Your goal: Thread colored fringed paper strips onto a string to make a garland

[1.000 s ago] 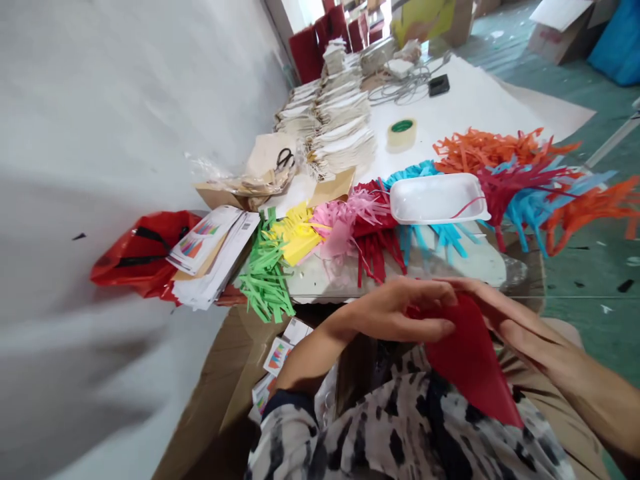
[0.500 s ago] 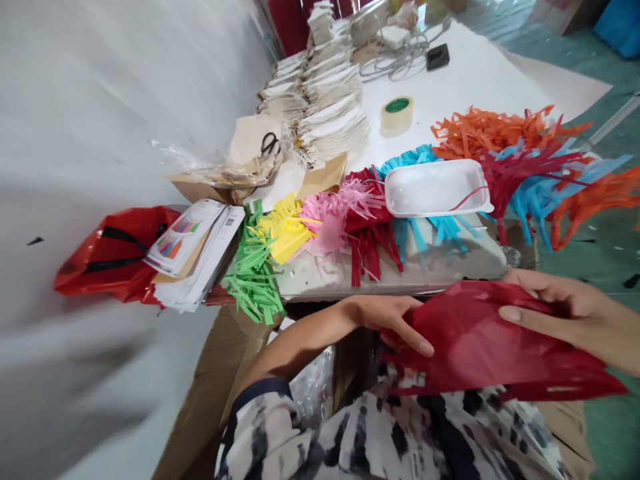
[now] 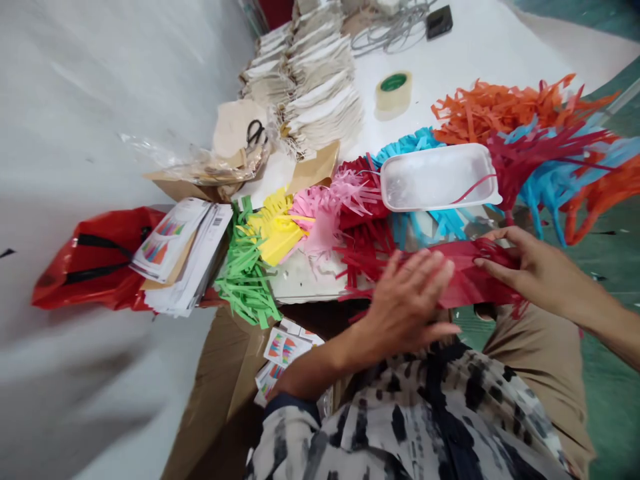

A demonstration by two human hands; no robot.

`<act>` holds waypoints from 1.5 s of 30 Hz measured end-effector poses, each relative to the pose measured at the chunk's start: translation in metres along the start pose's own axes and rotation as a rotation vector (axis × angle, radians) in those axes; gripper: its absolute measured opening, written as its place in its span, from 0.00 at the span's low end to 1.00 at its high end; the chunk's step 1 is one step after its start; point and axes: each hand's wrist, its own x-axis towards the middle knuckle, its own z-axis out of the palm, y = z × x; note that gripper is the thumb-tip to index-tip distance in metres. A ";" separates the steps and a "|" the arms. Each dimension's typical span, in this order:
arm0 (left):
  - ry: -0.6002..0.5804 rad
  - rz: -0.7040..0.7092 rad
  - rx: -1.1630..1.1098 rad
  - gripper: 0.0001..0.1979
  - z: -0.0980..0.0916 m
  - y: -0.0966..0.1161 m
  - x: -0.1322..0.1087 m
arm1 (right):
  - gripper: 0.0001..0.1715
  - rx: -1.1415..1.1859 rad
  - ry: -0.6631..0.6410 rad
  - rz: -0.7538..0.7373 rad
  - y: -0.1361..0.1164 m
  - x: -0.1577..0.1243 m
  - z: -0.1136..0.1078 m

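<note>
A dark red fringed tissue paper sheet [image 3: 467, 277] lies across the near edge of the table. My left hand [image 3: 407, 303] rests flat on its left part, fingers stretched out. My right hand [image 3: 530, 270] presses its right end, fingers extended over the paper. Just beyond lie bundles of cut fringe: green [image 3: 245, 277], yellow [image 3: 275, 230], pink [image 3: 320, 213], red [image 3: 365, 230], blue [image 3: 415, 143] and orange [image 3: 485, 110]. A white foam tray [image 3: 437, 177] sits on top of the blue and red fringe.
A tape roll [image 3: 393, 90], stacks of cream tags [image 3: 315, 100], scissors [image 3: 255, 131] on a cardboard box, printed cards [image 3: 175, 250] and a red plastic bag [image 3: 85, 263] lie to the left and back. A brown carton [image 3: 220, 380] with cards stands below the table edge.
The red sheet has been lifted from my lap and laid on the table edge. Both hands went forward with it and now press it flat. The view tilted down.
</note>
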 end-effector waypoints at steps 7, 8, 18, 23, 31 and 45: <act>0.025 0.010 0.047 0.26 0.072 0.021 -0.007 | 0.37 -0.517 -0.021 -0.376 -0.045 -0.034 -0.022; 0.026 0.017 0.038 0.25 0.068 0.021 -0.007 | 0.38 -0.489 -0.080 -0.475 -0.047 -0.039 -0.021; 0.021 -0.117 -0.209 0.15 0.030 0.009 -0.009 | 0.22 -0.308 -0.163 -0.555 -0.004 -0.053 -0.023; 0.052 -0.324 -0.276 0.08 0.018 0.002 -0.002 | 0.15 -0.155 -0.157 -0.398 -0.011 -0.037 -0.031; 0.035 -0.457 -0.038 0.16 0.031 -0.006 0.014 | 0.24 -0.507 -0.102 -0.174 -0.023 -0.027 -0.010; -0.172 -0.438 0.150 0.19 0.029 -0.022 0.039 | 0.18 -0.655 -0.026 -0.186 -0.041 -0.027 0.002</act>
